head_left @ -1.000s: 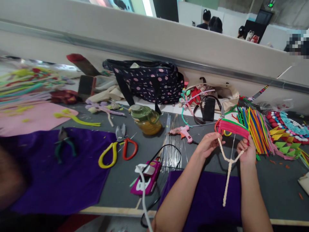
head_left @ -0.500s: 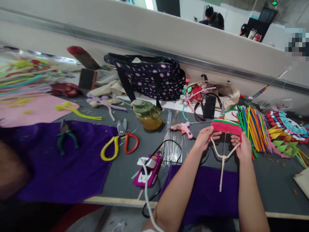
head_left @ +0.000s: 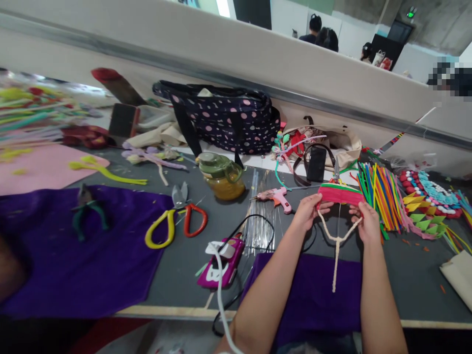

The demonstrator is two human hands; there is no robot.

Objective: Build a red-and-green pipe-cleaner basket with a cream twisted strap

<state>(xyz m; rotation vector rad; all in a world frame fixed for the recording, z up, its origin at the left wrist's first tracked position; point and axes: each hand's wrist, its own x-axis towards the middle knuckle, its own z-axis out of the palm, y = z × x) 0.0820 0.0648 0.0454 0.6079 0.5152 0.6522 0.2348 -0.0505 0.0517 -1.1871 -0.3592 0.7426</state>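
Observation:
Between my two hands is a pinkish-red craft band [head_left: 339, 195] with a green and white upper edge, held up above the table. My left hand [head_left: 309, 212] pinches its left end, and my right hand [head_left: 368, 221] grips the right end. From both ends hangs a cream cord [head_left: 336, 260], joining into a Y with a single tail below. Beneath my forearms lies a folded purple cloth [head_left: 320, 285]. A pink glue gun [head_left: 278, 197] rests left of my left hand, and a bundle of colourful strips [head_left: 383, 196] sits just beyond my right hand.
Scissors [head_left: 180, 216] and green-handled pliers [head_left: 86, 211] lie on the left, near a jar [head_left: 221, 179]. A magenta pouch [head_left: 224, 265] with a white cable [head_left: 220, 295] is near the front edge. A dark patterned bag [head_left: 224, 120] stands behind. Another person's arm [head_left: 9, 268] shows at far left.
The view has shifted slightly, so most things appear a little further left. Both hands keep their hold on the band. The other person's arm shows less at the left edge.

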